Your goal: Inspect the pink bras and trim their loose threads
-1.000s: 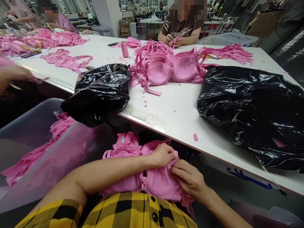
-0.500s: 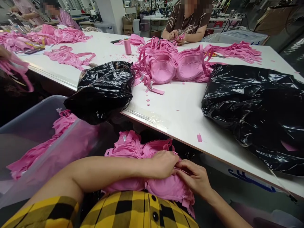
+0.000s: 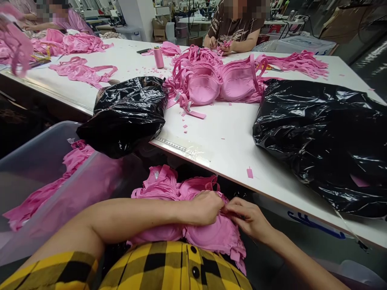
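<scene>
pink bra (image 3: 208, 235) lying in the person's lap below the white table (image 3: 229, 137) edge | left hand (image 3: 207, 207) pinching its top edge | right hand (image 3: 249, 217) pinching same spot, fingertips meeting | black bags (image 3: 130, 112) sitting on table

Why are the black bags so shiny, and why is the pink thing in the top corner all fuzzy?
Head view: bright overhead light glints in white streaks off the crinkled black plastic bags; the pink garment at top left is smeared by motion blur; the white table edge bows from the wide lens; both hands look sharp.
</scene>
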{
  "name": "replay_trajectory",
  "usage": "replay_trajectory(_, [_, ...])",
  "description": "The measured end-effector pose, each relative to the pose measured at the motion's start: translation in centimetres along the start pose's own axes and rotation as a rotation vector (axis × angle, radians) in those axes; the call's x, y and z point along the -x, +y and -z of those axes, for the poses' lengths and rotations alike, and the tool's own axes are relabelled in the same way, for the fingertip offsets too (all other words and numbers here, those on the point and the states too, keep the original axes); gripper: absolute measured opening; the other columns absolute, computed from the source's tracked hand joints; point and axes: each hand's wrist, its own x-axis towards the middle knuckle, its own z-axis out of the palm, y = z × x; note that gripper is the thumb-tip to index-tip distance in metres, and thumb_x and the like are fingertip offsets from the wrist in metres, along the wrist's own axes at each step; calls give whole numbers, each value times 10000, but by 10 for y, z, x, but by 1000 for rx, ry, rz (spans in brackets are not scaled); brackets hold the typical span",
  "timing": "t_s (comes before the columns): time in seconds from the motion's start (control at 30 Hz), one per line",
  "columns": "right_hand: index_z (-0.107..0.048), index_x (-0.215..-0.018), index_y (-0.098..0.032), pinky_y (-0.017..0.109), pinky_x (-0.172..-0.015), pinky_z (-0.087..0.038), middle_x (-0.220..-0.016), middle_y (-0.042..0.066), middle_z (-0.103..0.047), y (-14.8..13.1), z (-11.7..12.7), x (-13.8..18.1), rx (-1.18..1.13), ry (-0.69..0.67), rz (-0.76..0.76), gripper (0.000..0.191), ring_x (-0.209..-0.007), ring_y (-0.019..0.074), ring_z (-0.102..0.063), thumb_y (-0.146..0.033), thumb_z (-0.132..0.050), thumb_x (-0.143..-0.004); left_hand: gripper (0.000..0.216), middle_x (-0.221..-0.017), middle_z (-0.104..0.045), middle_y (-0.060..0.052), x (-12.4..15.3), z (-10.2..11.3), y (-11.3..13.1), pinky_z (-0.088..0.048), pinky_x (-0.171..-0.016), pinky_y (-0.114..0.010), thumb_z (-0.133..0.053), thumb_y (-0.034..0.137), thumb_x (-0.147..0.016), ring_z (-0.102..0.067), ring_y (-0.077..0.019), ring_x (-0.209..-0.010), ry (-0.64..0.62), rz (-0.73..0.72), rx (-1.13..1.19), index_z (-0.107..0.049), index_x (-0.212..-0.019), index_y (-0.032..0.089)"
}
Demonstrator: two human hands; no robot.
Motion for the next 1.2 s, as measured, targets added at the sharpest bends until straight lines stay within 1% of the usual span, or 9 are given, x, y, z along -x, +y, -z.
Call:
replay_trajectory(0.07, [-690,-863,-193,201,-550,-475,-681,34,-614,3,-5,0,-2,53,-27,186,-616,122,-587,-209,-506,-881,133,-755,-682,-101,0,3,-3,-498,-615,-291,-531,87,-740,-640,-230,-699,-36,-39,-39,-656,-734,132])
replay_trajectory(0.2, [-713,-806,-200,198,-535,-453,-648,25,-620,2,-8,-1,-47,61,-133,168,-586,120,-580,-211,-550,-845,161,-747,-668,-59,1,17,-12,-446,-565,-246,-531,40,-743,-600,-176,-662,-168,-271,-164,-657,-752,139])
replay_trajectory(0.37, [-716,-748,-207,212,-527,-426,-640,20,-616,-8,-3,-9,-48,20,-192,178,-576,126,-568,-183,-551,-810,147,-845,-651,-46,4,30,-19,-384,-521,-260,-535,95,-787,-577,-164,-685,-179,-464,-213,-658,-818,171])
replay_trajectory(0.47, [-696,-668,-196,221,-524,-397,-610,14,-602,-17,-2,-18,-35,-13,-223,188,-562,124,-545,-162,-551,-783,101,-853,-647,-46,8,31,-21,-372,-509,-266,-572,112,-755,-573,-166,-704,-175,-540,-183,-649,-766,177])
replay_trajectory(0.57, [-641,-603,-176,222,-534,-382,-593,3,-594,-25,-4,-25,-110,-43,-308,167,-569,121,-527,-162,-571,-754,101,-847,-645,-32,13,30,-23,-393,-530,-242,-569,106,-751,-576,-147,-718,-84,-518,-78,-636,-720,176])
replay_trajectory(0.67, [-606,-684,-168,202,-502,-373,-631,-13,-590,-28,-10,-25,-277,-14,-467,32,-558,105,-500,-179,-613,-713,130,-869,-626,-28,17,26,-22,-422,-583,-204,-544,86,-764,-578,-122,-729,45,-420,56,-646,-762,166])
replay_trajectory(0.83, [-497,-649,-166,175,-441,-319,-609,-44,-488,-26,-18,-20,-468,56,-594,190,-503,65,-390,-240,-671,-667,146,-866,-619,-27,19,18,-18,-430,-576,-206,-551,99,-754,-557,-116,-674,114,-334,116,-679,-787,161])
replay_trajectory(1.07, [-624,-885,-164,223,-561,-425,-790,10,-584,-23,1,-13,-570,-3,-682,307,-625,112,-504,-393,-698,-695,180,-876,-619,-21,21,19,-23,-448,-628,-176,-548,134,-811,-580,-103,-721,170,-336,218,-713,-852,194])
replay_trajectory(1.2, [-670,-780,-159,231,-573,-419,-680,5,-603,-28,1,-14,-479,-39,-634,245,-623,133,-520,-394,-685,-713,163,-891,-630,-19,20,18,-20,-448,-605,-181,-564,122,-793,-587,-105,-711,154,-357,189,-713,-826,180])
